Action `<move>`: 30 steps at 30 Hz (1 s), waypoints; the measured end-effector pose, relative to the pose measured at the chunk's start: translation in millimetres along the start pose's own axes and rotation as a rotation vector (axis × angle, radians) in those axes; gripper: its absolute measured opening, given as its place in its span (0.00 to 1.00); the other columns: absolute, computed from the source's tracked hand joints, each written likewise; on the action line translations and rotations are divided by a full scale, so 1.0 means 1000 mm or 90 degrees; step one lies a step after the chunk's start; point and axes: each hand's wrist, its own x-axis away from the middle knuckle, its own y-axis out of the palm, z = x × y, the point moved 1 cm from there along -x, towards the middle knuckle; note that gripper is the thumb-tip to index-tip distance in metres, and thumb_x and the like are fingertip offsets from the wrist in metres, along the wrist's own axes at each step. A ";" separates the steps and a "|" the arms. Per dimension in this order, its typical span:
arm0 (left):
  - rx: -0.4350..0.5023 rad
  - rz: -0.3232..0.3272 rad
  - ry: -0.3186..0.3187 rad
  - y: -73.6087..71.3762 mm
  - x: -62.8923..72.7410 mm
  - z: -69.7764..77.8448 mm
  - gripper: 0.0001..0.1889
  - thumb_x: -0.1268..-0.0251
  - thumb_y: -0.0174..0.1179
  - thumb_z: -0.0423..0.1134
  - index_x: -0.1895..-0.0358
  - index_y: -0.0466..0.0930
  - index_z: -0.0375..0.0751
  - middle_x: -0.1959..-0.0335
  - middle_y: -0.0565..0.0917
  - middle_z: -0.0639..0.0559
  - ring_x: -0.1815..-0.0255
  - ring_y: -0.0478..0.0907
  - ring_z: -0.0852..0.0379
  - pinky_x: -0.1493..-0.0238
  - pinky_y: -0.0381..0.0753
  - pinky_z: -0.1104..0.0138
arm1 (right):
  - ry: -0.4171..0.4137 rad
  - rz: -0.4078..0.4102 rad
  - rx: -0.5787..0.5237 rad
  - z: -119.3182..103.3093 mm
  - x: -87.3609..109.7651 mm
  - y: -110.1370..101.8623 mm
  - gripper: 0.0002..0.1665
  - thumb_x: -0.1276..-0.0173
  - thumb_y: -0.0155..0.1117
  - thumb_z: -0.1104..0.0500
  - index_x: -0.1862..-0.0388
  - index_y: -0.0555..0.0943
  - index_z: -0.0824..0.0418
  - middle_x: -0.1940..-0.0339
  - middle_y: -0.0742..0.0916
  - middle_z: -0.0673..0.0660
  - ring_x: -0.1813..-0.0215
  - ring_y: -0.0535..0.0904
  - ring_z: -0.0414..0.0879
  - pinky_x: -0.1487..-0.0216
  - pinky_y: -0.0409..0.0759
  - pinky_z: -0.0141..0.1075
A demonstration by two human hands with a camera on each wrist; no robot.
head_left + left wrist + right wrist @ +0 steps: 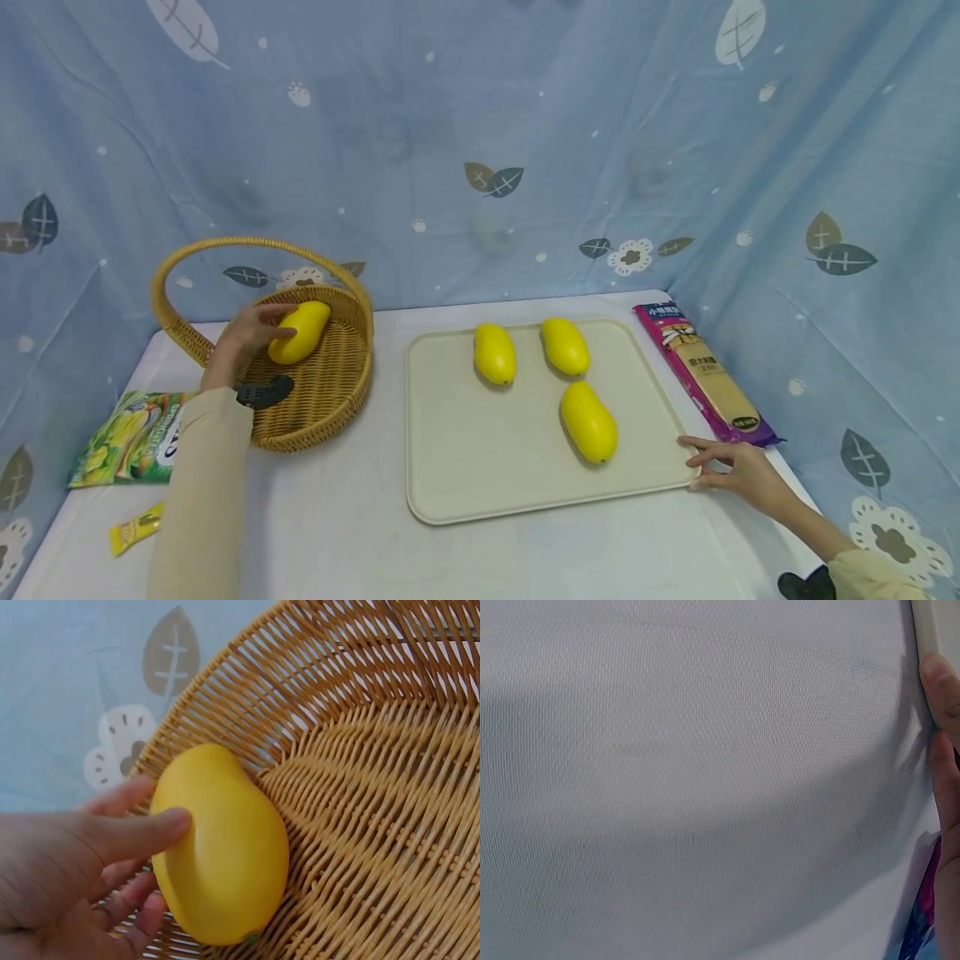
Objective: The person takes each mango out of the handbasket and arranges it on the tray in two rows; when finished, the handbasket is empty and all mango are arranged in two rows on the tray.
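Inside the wicker basket (341, 392), at its far left part, my left hand (251, 333) holds a yellow papaya (302, 332). The left wrist view shows the thumb across the papaya (225, 847) and the other fingers along its side, with the fruit close against the woven wall. My right hand (738, 475) holds the beige tray (480, 467) by its front right corner, fingertips at the rim. On that tray lie three more papayas: one at back left (495, 354), one at back right (566, 347) and one nearer the front (588, 422).
A purple noodle packet (701, 371) lies right of the tray, beside the blue curtain (420, 167). Left of the basket are a green snack bag (135, 437) and a small yellow packet (137, 527), partly covered by the left sleeve. The basket's tall handle (255, 242) arches over its back.
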 end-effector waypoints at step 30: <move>0.095 -0.097 0.034 0.016 0.007 -0.019 0.35 0.30 0.57 0.44 0.25 0.53 0.43 0.26 0.43 0.27 0.38 0.66 0.31 0.51 0.82 0.52 | -0.034 0.007 -0.025 0.000 0.002 0.002 0.14 0.56 0.77 0.67 0.67 0.87 0.63 0.47 0.85 0.47 0.48 0.73 0.21 0.52 0.70 0.12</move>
